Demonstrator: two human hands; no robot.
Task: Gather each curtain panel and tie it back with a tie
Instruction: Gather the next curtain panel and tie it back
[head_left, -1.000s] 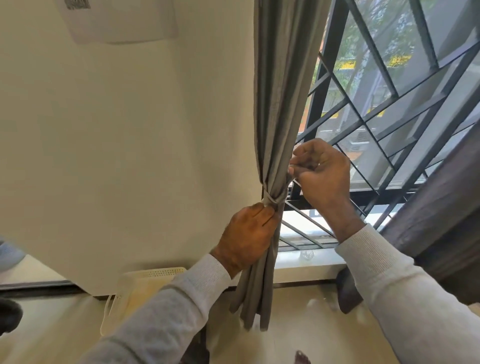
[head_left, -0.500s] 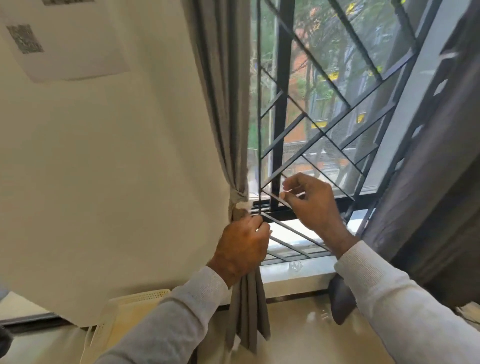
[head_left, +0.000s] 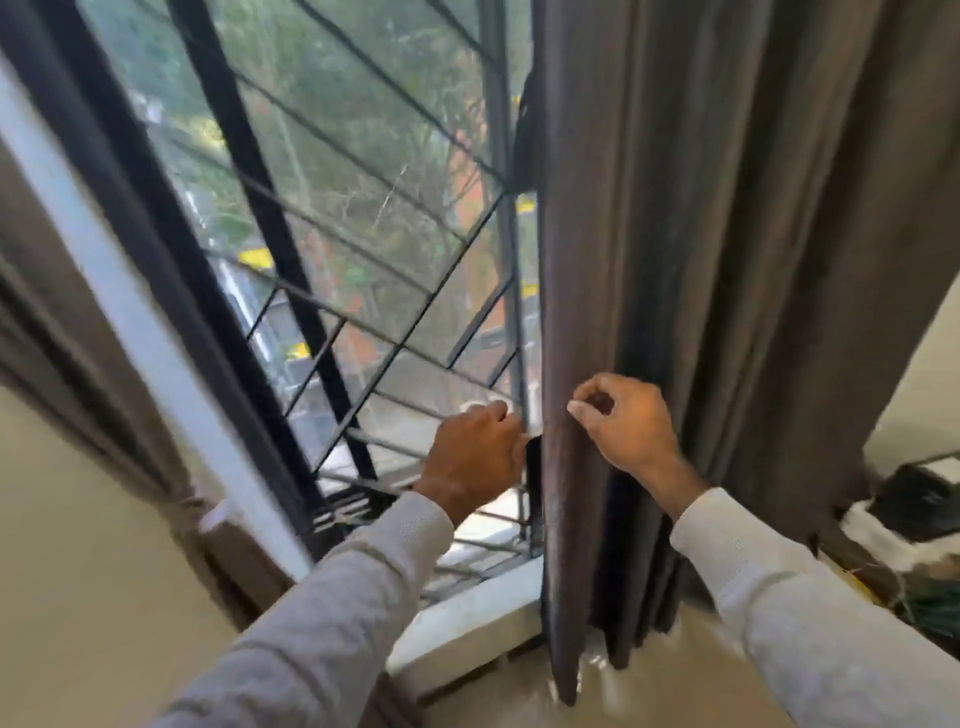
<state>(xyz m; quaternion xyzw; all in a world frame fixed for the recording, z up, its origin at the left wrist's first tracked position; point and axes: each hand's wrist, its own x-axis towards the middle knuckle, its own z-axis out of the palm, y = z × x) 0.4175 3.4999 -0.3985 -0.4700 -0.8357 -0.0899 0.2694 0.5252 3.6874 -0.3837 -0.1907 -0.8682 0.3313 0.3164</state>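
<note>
Left hand (head_left: 475, 457) curled at right curtain panel (head_left: 727, 291) edge, contents unclear; right hand (head_left: 626, 426) pinches a fold. Sweep all pleats into one bundle before tying.

Curtain panel (head_left: 701, 260) dark grey-brown; window grille (head_left: 291, 291) black, diagonal bars; sleeves (head_left: 332, 613) light grey.

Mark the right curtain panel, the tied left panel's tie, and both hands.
right curtain panel (head_left: 727, 260), head view, mid folds
tie (head_left: 210, 519), head view, pale band, blurred
left hand (head_left: 472, 457), head view, back of hand
right hand (head_left: 623, 421), head view, knuckles
</note>
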